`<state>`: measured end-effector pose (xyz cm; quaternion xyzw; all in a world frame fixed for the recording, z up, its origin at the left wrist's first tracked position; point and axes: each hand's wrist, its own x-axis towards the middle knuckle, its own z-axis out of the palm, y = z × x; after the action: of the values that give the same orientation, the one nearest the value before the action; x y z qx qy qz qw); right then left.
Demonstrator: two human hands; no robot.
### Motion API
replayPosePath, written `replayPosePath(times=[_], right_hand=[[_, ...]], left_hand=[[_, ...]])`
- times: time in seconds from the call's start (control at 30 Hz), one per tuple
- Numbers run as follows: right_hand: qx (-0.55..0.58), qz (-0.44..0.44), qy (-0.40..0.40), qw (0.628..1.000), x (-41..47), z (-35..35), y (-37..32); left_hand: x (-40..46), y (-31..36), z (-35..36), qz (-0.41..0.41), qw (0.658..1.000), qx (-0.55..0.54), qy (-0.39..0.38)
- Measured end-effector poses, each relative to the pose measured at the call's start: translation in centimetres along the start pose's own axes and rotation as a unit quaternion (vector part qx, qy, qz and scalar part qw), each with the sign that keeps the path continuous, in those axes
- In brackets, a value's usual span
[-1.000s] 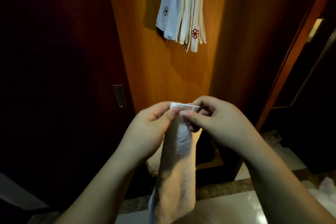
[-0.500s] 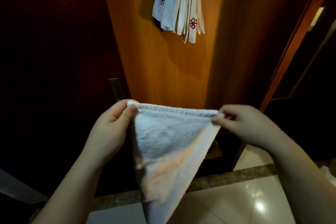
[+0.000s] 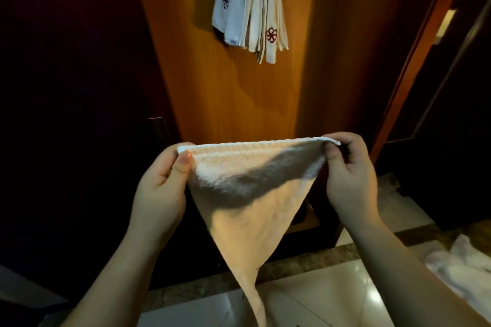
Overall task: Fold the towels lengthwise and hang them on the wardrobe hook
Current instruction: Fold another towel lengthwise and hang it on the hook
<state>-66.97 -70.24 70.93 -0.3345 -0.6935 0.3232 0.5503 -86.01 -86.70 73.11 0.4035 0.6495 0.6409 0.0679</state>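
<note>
White terry towel (image 3: 249,194) is front and centre on my feed, stretched out flat along its top hem between both hands and tapering down to a point near the floor, so it hangs like an upside-down triangle. Left hand (image 3: 159,191) has the left corner pinched, thumb pressed on the front of the cloth and the other fingers curled behind it, so that grip is closed tight on the towel. Right hand (image 3: 350,178) is doing the same on the right corner, thumb and forefinger clamped on the hem with the rest of the fingers curled in, grip fully closed on the cloth too. A shadow falls diagonally across the upper half of the towel. It's held up in the air in front of the orange-brown wooden wardrobe panel (image 3: 225,87), not touching it as far as I can tell. Higher up on that same panel there's a bunch of hung towels (image 3: 252,8), white and cream, folded into narrow strips, two of them showing a small flower-like embroidered logo; the hook itself is cut off at the top of my view. Down at the bottom is a glossy tiled floor (image 3: 332,297), and some crumpled white cloth (image 3: 462,260) lies at the right edge.
</note>
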Motion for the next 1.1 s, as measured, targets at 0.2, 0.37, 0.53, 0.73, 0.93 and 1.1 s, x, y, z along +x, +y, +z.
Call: replayPosePath(times=[0.2, 0.37, 0.53, 0.73, 0.93, 1.1], right_hand=[[0.031, -0.045, 0.092, 0.994, 1.0, 0.4, -0.1], [0.058, -0.088, 0.125, 0.986, 1.6, -0.3, -0.8], [0.109, 0.020, -0.004, 0.994, 1.4, -1.9, -1.7], [0.317, 0.240, -0.340, 0.852, 1.8, -4.8, 0.9], [0.311, 0.251, -0.383, 0.833, 0.8, -5.7, 2.6], [0.324, 0.223, -0.352, 0.850, -0.4, -4.3, 2.2]], left_hand=[[-0.2, 1.2, 1.6, 0.032, 0.999, -0.001, 0.022], [0.0, 1.9, 2.4, 0.047, 0.998, -0.029, 0.039], [0.2, 1.8, 2.6, 0.026, 0.997, -0.067, 0.034], [0.0, 1.2, 2.3, -0.006, 0.992, -0.126, -0.019], [-0.7, 1.1, 1.2, -0.022, 0.988, -0.139, -0.066], [-0.8, 0.3, -0.4, -0.021, 0.987, -0.151, -0.058]])
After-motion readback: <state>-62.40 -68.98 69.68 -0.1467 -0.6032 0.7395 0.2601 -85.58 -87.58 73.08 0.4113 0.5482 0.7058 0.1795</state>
